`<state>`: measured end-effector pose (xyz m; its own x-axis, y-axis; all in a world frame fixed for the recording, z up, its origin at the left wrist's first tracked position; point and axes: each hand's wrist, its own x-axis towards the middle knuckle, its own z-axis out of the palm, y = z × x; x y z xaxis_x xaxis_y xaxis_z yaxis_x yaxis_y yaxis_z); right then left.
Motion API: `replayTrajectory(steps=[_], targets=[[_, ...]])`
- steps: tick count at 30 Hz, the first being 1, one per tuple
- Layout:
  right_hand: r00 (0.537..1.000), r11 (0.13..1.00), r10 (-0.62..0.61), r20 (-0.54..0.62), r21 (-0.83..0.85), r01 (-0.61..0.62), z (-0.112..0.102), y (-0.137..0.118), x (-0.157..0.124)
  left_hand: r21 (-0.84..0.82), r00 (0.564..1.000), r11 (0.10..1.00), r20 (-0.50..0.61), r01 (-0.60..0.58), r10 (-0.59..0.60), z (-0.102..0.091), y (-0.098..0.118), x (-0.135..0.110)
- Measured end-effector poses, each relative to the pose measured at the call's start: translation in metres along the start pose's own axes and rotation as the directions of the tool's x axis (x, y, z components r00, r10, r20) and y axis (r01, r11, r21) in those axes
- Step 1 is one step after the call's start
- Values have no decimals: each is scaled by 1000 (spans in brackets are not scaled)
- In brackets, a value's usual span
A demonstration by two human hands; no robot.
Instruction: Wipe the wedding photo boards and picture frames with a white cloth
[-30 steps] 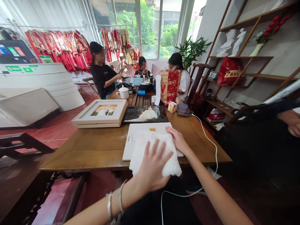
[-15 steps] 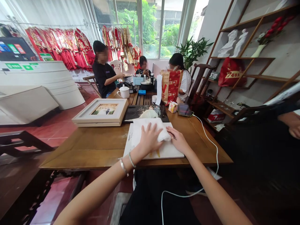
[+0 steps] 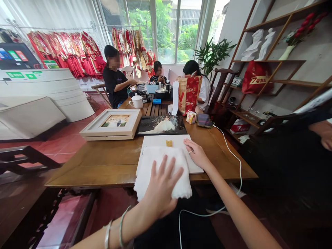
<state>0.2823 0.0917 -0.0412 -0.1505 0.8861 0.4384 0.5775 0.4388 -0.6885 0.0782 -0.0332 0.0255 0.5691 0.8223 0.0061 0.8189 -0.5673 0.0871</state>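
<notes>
My left hand (image 3: 162,186) lies spread over a white cloth (image 3: 145,166), fingers apart. The cloth covers the front part of a flat white board (image 3: 155,141) and hangs past its near edge. My right hand (image 3: 196,154), wearing a ring, rests with its fingers on the board's right side, holding nothing I can see. A small yellow patch (image 3: 169,143) shows on the board just beyond the cloth. Behind the board lies a dark photo panel (image 3: 166,126) showing a white gown.
Stacked picture frames (image 3: 114,123) stand left on the wooden table (image 3: 103,162). A phone (image 3: 204,120) with a white cable (image 3: 237,162), a small box (image 3: 191,117), a lidded cup (image 3: 136,101) and a paper bag (image 3: 190,93) are farther back. Several people are nearby.
My left hand has drawn the cloth toward me, from the board's far part past its near edge. The yellow patch beyond it now shows. My right hand has stayed on the board's right side.
</notes>
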Motion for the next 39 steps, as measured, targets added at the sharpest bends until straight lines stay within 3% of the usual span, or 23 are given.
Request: replayTrajectory(steps=[3,5,12,15,18,21,25,28,33,39], targets=[[1000,1000,1,-4,7,-1,0,0,-1,-24,997,998,54,50,-48,-7,0,-11],[1000,1000,6,-8,12,-6,0,0,-1,-31,996,996,31,79,-78,-10,-8,-6],[1000,999,24,-20,36,-23,0,-1,-2,5,979,988,-131,157,-155,-8,-79,48],[999,998,37,-16,45,-37,-1,-2,-2,19,966,981,-180,191,-184,-6,-96,59],[999,998,41,-21,46,-40,0,-3,-2,10,972,982,-147,188,-185,-7,-85,49],[999,999,37,-33,23,-36,2,-4,-2,0,979,985,-108,174,-173,-5,-55,30],[999,1000,22,-47,1,-22,3,-3,-1,18,970,985,-178,174,-168,7,-20,17],[999,1000,14,-37,-5,-15,2,-3,-1,29,965,986,-213,164,-154,13,-5,20],[999,1000,17,-32,18,-16,0,-1,0,8,984,999,-170,47,-45,12,12,29],[994,973,110,-2,205,-107,-3,3,2,11,983,1000,-183,-17,19,11,17,55]])
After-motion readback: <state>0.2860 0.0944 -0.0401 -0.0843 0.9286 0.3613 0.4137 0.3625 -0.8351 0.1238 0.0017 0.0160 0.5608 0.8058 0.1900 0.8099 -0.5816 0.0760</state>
